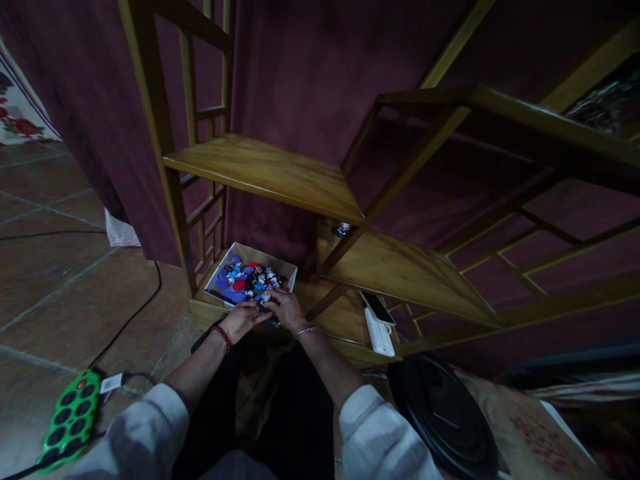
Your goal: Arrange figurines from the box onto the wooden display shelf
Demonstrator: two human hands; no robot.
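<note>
From the head camera I look down on an open white box (281,266) packed with small coloured figures (239,285), purple, blue, red, black and white among them. My 2 hands meet at the near side of the box. My right hand (286,309), a silvery bangle (305,330) at its wrist, has 1 pale little figure (265,298) pinched in its fingers, at the near edge of the box. My left hand (243,320), with a red bead bracelet (221,337), is close against it, just in front of the box; whether its curled fingers grip the figure too, I cannot tell. The box sits on the bottom board (345,320) of a wooden shelf unit (265,167), with purple cloth (300,80) hanging behind. Right of the box and higher, 1 small figurine (343,229) stands on another board (410,270). Farther right of the box are a phone (379,307) and a white object (379,333). Left of the box and nearer me, a green power strip (73,417) lies on the tiled floor (50,287)
</note>
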